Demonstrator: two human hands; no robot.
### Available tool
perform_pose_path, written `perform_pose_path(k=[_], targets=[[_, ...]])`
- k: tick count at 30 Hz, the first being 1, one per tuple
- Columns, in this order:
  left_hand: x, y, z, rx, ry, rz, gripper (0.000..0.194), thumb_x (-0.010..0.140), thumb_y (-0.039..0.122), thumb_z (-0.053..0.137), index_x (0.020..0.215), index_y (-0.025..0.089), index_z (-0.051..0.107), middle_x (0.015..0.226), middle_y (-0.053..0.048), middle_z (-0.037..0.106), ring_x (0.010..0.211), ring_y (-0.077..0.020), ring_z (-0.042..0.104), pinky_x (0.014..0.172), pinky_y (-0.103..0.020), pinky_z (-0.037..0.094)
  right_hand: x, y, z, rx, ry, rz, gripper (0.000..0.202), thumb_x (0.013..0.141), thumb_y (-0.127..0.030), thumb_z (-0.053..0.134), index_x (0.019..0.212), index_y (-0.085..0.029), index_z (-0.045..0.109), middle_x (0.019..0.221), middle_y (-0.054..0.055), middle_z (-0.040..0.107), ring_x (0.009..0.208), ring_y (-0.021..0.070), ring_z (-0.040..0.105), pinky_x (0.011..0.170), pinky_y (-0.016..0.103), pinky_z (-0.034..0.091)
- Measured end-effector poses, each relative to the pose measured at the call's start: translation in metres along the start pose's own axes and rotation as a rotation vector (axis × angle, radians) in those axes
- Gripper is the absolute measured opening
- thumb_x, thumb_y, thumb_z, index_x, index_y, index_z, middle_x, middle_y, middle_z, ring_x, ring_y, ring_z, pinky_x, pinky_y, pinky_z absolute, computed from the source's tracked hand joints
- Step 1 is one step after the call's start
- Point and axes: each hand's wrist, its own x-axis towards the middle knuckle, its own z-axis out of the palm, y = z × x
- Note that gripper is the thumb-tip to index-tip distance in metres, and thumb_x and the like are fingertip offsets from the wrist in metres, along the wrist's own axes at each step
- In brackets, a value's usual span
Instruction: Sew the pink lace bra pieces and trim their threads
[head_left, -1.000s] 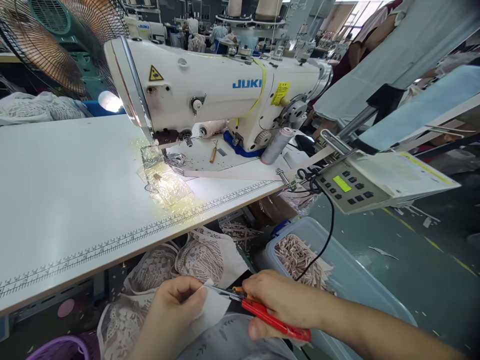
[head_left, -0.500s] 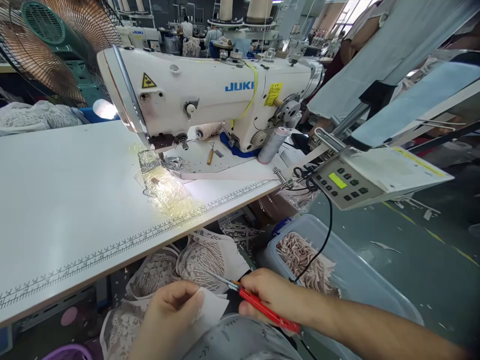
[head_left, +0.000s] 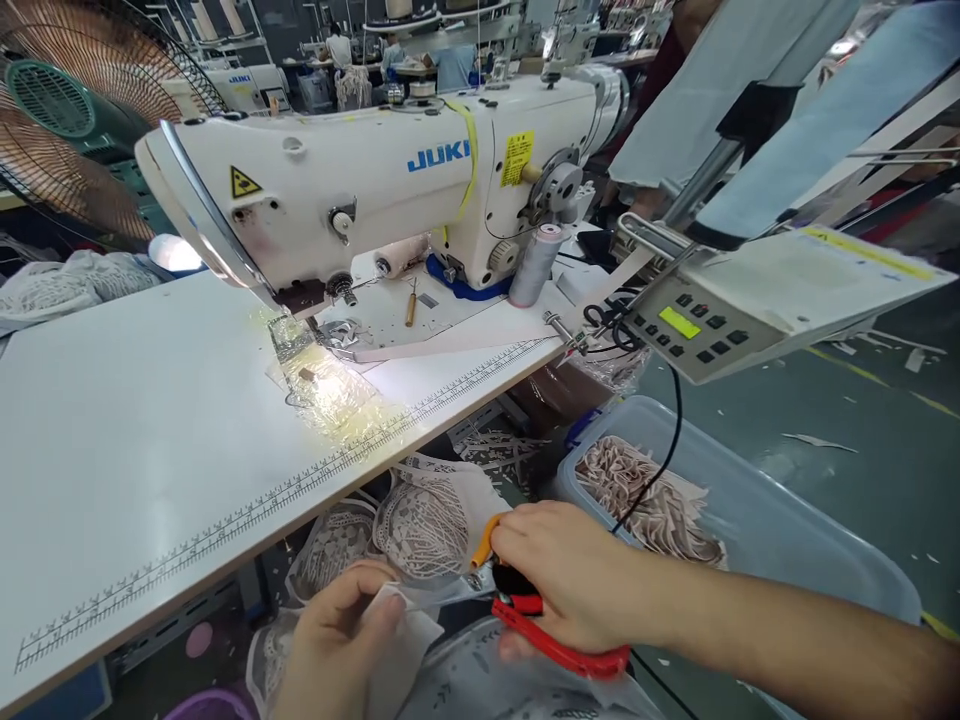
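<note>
Fingers (head_left: 337, 592) of the left hand (head_left: 337, 640) are pinched against the thumb on a white cloth (head_left: 405, 645), held low on the near side of the tabletop (head_left: 127, 420), while scissors (head_left: 525, 632) are gripped in the curled fingers of the right hand (head_left: 562, 570). One handle is finished in smooth red, the other in orange; the blades, blurred, are pointed toward the cloth, and whether it is touched by them cannot be told. The cloth is seen as thin, matte and slightly folded. Beyond it, lace cups (head_left: 424, 520) of netted texture are piled; to the right, a translucent plastic bin (head_left: 847, 570) is partly filled with crumpled pinkish strips (head_left: 652, 500). A ruler (head_left: 225, 530) is printed along the tabletop's near edge. Above, a glossy white sewing machine (head_left: 300, 190) is lettered "JUKI" in blue and marked with a yellow warning triangle (head_left: 244, 182); on a yellow label (head_left: 517, 158), small print cannot be read.
</note>
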Motion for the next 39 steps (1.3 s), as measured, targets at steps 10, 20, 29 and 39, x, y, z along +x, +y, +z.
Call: perform_pose_path(k=[10, 20, 29, 39], targets=[[0.001, 0.004, 0.011, 0.047, 0.026, -0.071, 0.025, 0.063, 0.040, 0.075, 0.057, 0.018, 0.064, 0.068, -0.001, 0.057, 0.067, -0.0152, 0.050, 0.063, -0.022, 0.038, -0.004, -0.006, 0.000, 0.048, -0.084, 0.091, 0.061, 0.073, -0.073, 0.051, 0.089, -0.014, 0.061, 0.089, 0.012, 0.067, 0.082, 0.0313, 0.064, 0.071, 0.040, 0.048], [0.002, 0.003, 0.017, -0.026, 0.066, -0.125, 0.029, 0.057, 0.040, 0.078, 0.058, 0.017, 0.061, 0.065, -0.001, 0.056, 0.064, -0.0137, 0.047, 0.060, -0.020, 0.037, -0.006, -0.008, 0.000, 0.018, -0.093, 0.123, 0.063, 0.073, -0.076, 0.049, 0.085, -0.015, 0.062, 0.084, 0.011, 0.068, 0.075, 0.0303, 0.065, 0.063, 0.036, 0.045], [0.002, -0.006, 0.016, -0.154, 0.023, -0.230, 0.034, 0.058, 0.043, 0.079, 0.061, 0.015, 0.060, 0.059, 0.001, 0.052, 0.053, -0.0091, 0.041, 0.050, -0.019, 0.029, -0.005, -0.005, 0.008, 0.067, -0.125, 0.097, 0.044, 0.082, -0.059, 0.050, 0.076, -0.017, 0.059, 0.077, 0.010, 0.069, 0.069, 0.0258, 0.065, 0.056, 0.030, 0.038], [0.003, 0.001, 0.014, -0.058, 0.036, -0.165, 0.033, 0.062, 0.045, 0.076, 0.062, 0.016, 0.058, 0.063, 0.001, 0.054, 0.061, -0.0128, 0.045, 0.057, -0.021, 0.034, -0.003, -0.009, -0.010, 0.066, -0.117, 0.102, 0.049, 0.077, -0.067, 0.053, 0.078, -0.018, 0.054, 0.080, 0.008, 0.065, 0.070, 0.0242, 0.061, 0.056, 0.029, 0.035]])
